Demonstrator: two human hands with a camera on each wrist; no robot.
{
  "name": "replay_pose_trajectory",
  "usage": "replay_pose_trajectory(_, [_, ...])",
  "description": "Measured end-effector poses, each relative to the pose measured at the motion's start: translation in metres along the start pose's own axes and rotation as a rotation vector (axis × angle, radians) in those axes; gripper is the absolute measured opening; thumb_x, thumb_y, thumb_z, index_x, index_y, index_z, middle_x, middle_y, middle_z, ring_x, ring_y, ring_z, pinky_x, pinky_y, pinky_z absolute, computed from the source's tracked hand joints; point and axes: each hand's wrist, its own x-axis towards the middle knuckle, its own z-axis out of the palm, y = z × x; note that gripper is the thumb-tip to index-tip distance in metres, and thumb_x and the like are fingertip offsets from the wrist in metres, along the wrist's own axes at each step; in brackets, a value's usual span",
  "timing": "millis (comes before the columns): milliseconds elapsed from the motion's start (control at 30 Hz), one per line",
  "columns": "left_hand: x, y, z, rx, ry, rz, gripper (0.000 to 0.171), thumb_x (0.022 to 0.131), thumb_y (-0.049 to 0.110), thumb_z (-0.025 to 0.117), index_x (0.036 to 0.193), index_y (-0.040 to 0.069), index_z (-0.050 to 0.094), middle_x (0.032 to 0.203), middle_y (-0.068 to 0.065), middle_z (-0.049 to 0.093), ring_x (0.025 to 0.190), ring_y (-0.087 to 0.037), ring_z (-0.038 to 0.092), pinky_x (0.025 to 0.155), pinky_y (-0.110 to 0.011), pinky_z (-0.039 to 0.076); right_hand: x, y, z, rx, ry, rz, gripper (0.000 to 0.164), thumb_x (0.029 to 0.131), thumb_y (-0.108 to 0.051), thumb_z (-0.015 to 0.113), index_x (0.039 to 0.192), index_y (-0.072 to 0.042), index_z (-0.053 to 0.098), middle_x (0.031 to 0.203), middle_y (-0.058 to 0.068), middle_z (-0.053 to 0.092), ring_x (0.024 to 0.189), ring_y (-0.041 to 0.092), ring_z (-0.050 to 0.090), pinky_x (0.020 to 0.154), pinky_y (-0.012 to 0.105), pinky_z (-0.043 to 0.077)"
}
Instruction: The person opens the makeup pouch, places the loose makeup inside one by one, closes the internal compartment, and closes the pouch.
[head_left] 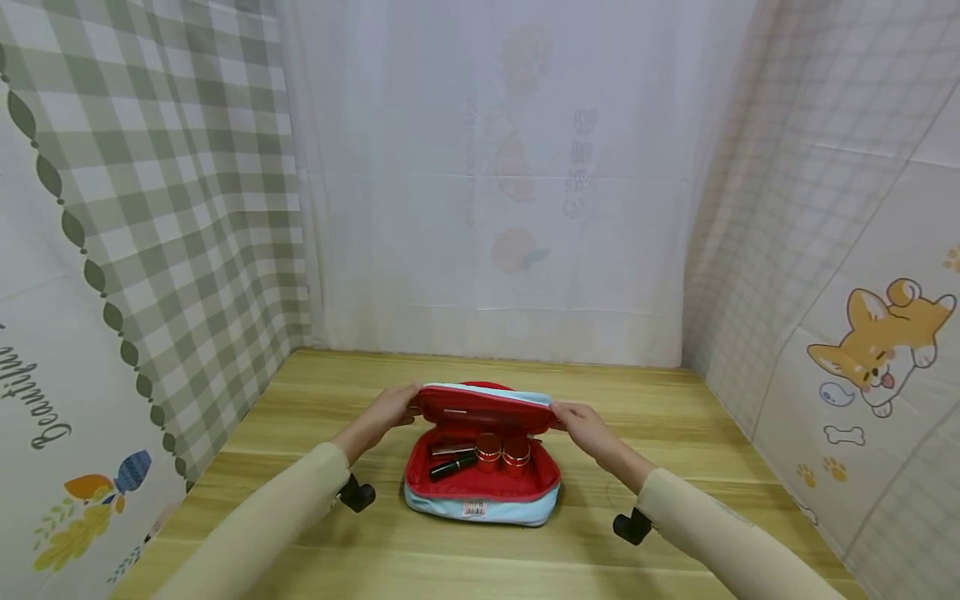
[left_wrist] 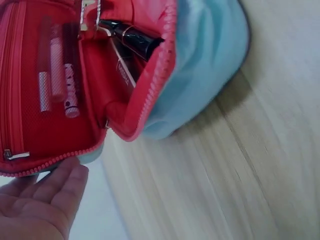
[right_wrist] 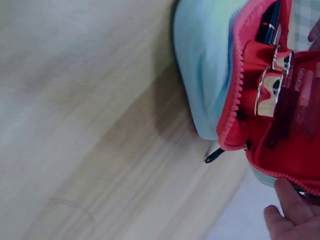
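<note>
A light blue cosmetic bag (head_left: 480, 507) with a red lining stands on the table, unzipped, its lid (head_left: 483, 408) raised at a slant. My left hand (head_left: 393, 408) touches the lid's left corner, its fingers straight against the outer side in the left wrist view. At the opposite corner my right hand (head_left: 581, 421) rests its fingers on the lid's edge. Inside lie two red jars (head_left: 502, 450) with gold bands, a black lipstick tube (left_wrist: 135, 40) and a slim dark case (left_wrist: 125, 70). Behind the lid's mesh are several slender tubes (left_wrist: 57, 70).
The wooden table (head_left: 622, 408) reaches back to a white curtain (head_left: 487, 208). A green checked cloth (head_left: 172, 167) hangs on the left, a cloth with a dog print (head_left: 877, 350) on the right. Something red (head_left: 487, 385) shows behind the lid. A dark zip pull (right_wrist: 214, 155) hangs beside the bag.
</note>
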Motion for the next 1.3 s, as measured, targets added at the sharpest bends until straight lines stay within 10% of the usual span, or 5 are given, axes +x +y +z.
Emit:
replay_pose_trajectory(367, [-0.034,-0.003,-0.01,0.071,-0.215,0.102,0.051,0.106,0.02,0.046,0.146,-0.011,0.039,0.147,-0.028,0.043,0.137,-0.04,0.039,0.111,-0.051,0.034,-0.03,0.014,0.001,-0.19,-0.051,-0.191,0.049,0.107,-0.022,0.046,0.141,0.012,0.045,0.139,0.024,0.054,0.131,0.041,0.047,0.107,0.053,0.037])
replay_pose_trajectory(500, [-0.047,-0.011,-0.008,0.171,-0.267,0.163,0.052,0.104,0.019,0.052,0.146,-0.009,0.04,0.149,-0.027,0.041,0.137,-0.04,0.037,0.11,-0.052,0.034,-0.041,0.023,0.004,-0.282,-0.048,-0.299,0.047,0.105,-0.02,0.051,0.144,0.005,0.046,0.141,0.019,0.053,0.129,0.038,0.05,0.105,0.035,0.043])
replay_pose_trajectory(867, [-0.072,-0.036,0.008,0.514,-0.17,0.394,0.056,0.09,0.011,0.073,0.137,-0.01,0.051,0.147,-0.03,0.041,0.134,-0.048,0.04,0.105,-0.058,0.037,-0.063,0.046,0.014,-0.631,-0.002,-0.597,0.049,0.091,-0.01,0.071,0.134,0.009,0.056,0.141,0.023,0.052,0.125,0.04,0.053,0.105,0.028,0.041])
replay_pose_trajectory(1300, [-0.072,-0.047,0.014,0.77,-0.11,0.411,0.06,0.092,0.02,0.072,0.14,-0.008,0.049,0.15,-0.023,0.041,0.136,-0.04,0.042,0.107,-0.055,0.036,-0.059,0.048,0.02,-0.799,-0.056,-0.451,0.05,0.089,-0.015,0.074,0.133,0.005,0.059,0.144,0.018,0.051,0.124,0.035,0.056,0.096,0.049,0.048])
